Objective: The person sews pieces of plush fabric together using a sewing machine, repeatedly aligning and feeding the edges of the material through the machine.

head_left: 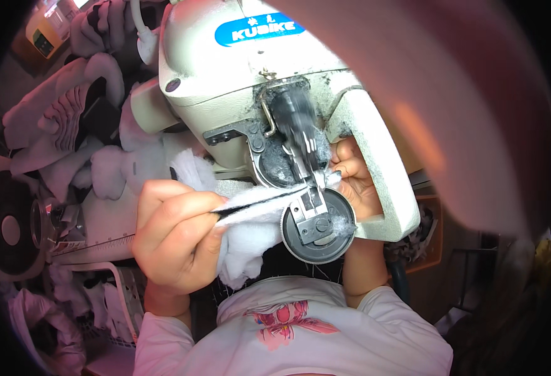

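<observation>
A cream sewing machine (200, 75) with a blue label stands before me, lint clinging around its dark, motion-blurred needle mechanism (297, 125). A strip of white fluffy fabric (260, 205) with a black edge runs under it, beside a round grey disc (291, 241). My left hand (178, 235) is closed on the fabric's left end, fingers pinched along the black edge. More white fluff hangs below that hand. Beyond the disc, my right hand (358, 182) has curled fingers at the fabric's far end, close to the needle area. The machine's curved arm (385, 169) partly covers it.
Fluffy pale pieces (109, 169) pile up on the left of the table. A round black part (9, 229) and a ruler scale (94, 244) lie along that side. Below is a white basket (125, 301) of similar pieces. An orange-brown bin (435, 238) stands at right.
</observation>
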### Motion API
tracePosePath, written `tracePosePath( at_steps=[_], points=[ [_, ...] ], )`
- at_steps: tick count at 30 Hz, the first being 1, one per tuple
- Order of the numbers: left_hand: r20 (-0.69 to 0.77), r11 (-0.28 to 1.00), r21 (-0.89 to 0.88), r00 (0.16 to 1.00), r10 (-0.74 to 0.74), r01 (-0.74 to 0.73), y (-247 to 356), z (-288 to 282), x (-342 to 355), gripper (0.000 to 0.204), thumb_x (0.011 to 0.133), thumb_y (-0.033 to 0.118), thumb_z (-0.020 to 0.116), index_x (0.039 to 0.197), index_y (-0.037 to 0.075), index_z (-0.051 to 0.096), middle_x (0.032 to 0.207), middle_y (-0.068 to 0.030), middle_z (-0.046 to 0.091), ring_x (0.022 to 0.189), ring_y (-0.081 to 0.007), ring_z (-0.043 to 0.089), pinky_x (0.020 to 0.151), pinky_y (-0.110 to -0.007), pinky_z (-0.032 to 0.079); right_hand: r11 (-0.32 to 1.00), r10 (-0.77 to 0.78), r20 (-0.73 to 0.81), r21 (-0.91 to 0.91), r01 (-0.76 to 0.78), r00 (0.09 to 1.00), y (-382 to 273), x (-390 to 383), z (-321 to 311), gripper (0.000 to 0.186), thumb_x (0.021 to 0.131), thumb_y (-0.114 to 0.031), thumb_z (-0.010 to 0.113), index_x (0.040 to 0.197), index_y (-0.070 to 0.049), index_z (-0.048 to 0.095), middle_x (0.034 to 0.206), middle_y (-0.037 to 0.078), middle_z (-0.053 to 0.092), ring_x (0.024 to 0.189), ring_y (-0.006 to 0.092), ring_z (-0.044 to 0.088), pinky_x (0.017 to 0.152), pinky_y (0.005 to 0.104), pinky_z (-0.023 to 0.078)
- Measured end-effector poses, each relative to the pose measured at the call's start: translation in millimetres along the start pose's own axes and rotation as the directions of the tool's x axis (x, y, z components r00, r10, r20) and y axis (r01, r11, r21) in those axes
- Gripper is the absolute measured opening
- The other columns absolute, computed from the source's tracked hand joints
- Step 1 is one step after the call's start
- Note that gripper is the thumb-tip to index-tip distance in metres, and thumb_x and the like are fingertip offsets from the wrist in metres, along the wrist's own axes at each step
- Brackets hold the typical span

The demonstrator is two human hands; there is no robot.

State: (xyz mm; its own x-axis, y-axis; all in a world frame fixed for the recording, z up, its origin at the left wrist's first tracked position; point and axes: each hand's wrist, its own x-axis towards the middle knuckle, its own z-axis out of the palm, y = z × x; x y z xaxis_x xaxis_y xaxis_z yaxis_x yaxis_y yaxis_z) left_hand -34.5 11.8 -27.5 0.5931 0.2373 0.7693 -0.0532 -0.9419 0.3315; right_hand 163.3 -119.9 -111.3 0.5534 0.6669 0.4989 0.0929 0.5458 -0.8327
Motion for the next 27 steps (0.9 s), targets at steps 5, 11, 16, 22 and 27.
tracePosePath(
  at_steps=[5, 11, 16, 22, 27],
  points=[
    [-0.005, 0.999, -0.044, 1.000, -0.018, 0.018, 0.4, 4.9, -2.8, 0.014, 0.068, 0.000, 0.073, 0.074, -0.001, 0.060, 0.085, -0.0107, 0.067, 0.071, -0.0247, 0.054, 0.062, -0.033, 0.045, 0.995, -0.017, -0.020, -0.097, 0.015, 1.000, -3.5, 6.4, 0.2, 0.015, 0.080, -0.009, 0.074, 0.089, -0.003, 0.064, 0.092, 0.003, 0.046, 0.085, 0.0179, 0.043, 0.078, 0.0322, 0.040],
    [-0.016, 0.999, -0.040, 0.999, 0.034, -0.034, 1.5, 9.3, 1.2, 0.015, 0.066, -0.002, 0.073, 0.075, -0.001, 0.060, 0.085, -0.0105, 0.066, 0.072, -0.0248, 0.054, 0.063, -0.033, 0.045, 0.998, -0.034, -0.087, -0.047, 0.030, 0.996, -9.5, 8.8, 0.6, 0.020, 0.073, -0.006, 0.078, 0.089, 0.000, 0.068, 0.101, 0.008, 0.056, 0.098, 0.0191, 0.050, 0.091, 0.0340, 0.041],
    [0.004, 0.994, -0.101, 1.000, 0.030, -0.029, 2.6, 16.1, 0.4, 0.017, 0.065, -0.004, 0.073, 0.076, -0.002, 0.061, 0.085, -0.0115, 0.065, 0.072, -0.0255, 0.054, 0.062, -0.033, 0.045, 0.988, 0.104, -0.190, 0.131, -0.080, 0.976, -18.8, 9.4, 5.4, 0.023, 0.068, 0.003, 0.077, 0.090, 0.001, 0.072, 0.101, 0.006, 0.056, 0.101, 0.0185, 0.053, 0.096, 0.0324, 0.039],
    [0.003, 0.995, -0.093, 1.000, 0.022, -0.022, 3.5, 15.7, 2.0, 0.018, 0.065, -0.004, 0.074, 0.076, -0.003, 0.060, 0.084, -0.0120, 0.065, 0.072, -0.0259, 0.054, 0.062, -0.034, 0.044, 0.991, 0.075, -0.163, 0.120, -0.055, 0.984, -20.1, 11.2, 1.7, 0.021, 0.069, 0.006, 0.074, 0.089, 0.002, 0.072, 0.095, 0.003, 0.053, 0.098, 0.0174, 0.052, 0.089, 0.0299, 0.042],
    [-0.006, 0.992, -0.117, 0.999, 0.053, -0.054, 8.2, 23.2, 8.6, 0.018, 0.065, -0.005, 0.074, 0.076, -0.003, 0.060, 0.084, -0.0122, 0.064, 0.072, -0.0265, 0.053, 0.062, -0.034, 0.044, 0.980, 0.176, -0.234, 0.133, -0.148, 0.956, -21.7, 3.0, -12.9, 0.055, 0.081, -0.006, 0.074, 0.129, 0.006, 0.051, 0.114, 0.015, 0.062, 0.104, 0.0229, 0.060, 0.094, 0.0352, 0.048]
  ],
)
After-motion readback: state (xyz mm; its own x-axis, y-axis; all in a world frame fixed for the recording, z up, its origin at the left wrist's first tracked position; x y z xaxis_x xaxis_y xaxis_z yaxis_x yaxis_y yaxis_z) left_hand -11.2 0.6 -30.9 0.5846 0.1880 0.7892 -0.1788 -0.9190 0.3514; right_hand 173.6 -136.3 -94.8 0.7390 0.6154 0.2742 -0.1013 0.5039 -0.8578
